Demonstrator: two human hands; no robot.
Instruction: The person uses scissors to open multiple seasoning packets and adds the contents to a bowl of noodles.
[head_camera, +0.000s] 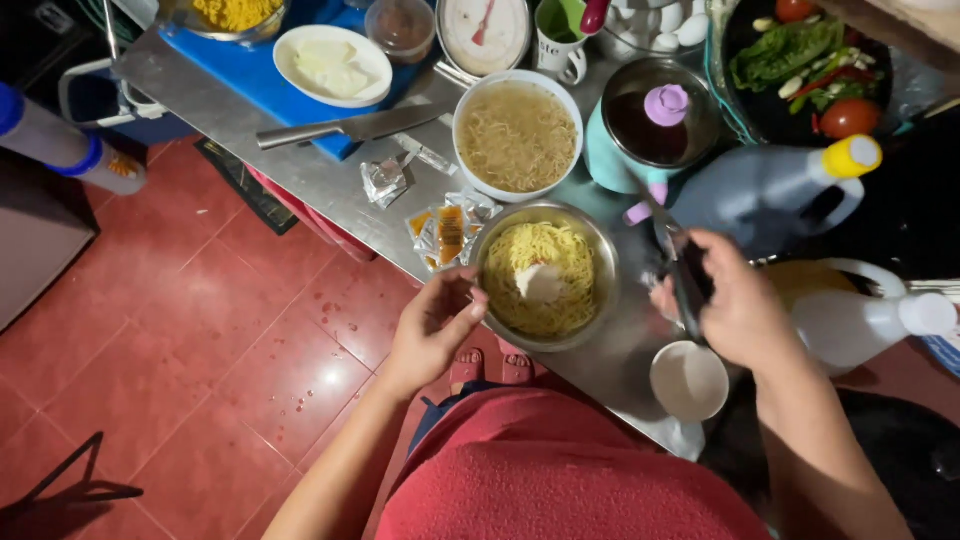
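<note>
A steel bowl (545, 275) of yellow noodles with a pale lump on top sits at the near edge of the metal counter (330, 185). My left hand (432, 322) is at the bowl's left rim, fingers pinched together; whether it holds something small is unclear. My right hand (735, 300) grips dark scissors (680, 265) to the right of the bowl. Opened seasoning sachets (445, 230) lie just left of the bowl. A white bowl (517, 135) of paler noodles stands behind it.
A knife (345, 128) lies beside a blue board (255, 75) with a white plate (332, 65). A teal pot (655, 125), two plastic jugs (775, 190), a small white cup (689, 381), a scale (485, 32) and a tray of vegetables (805, 65) crowd the counter. Red tiled floor (200, 350) lies left.
</note>
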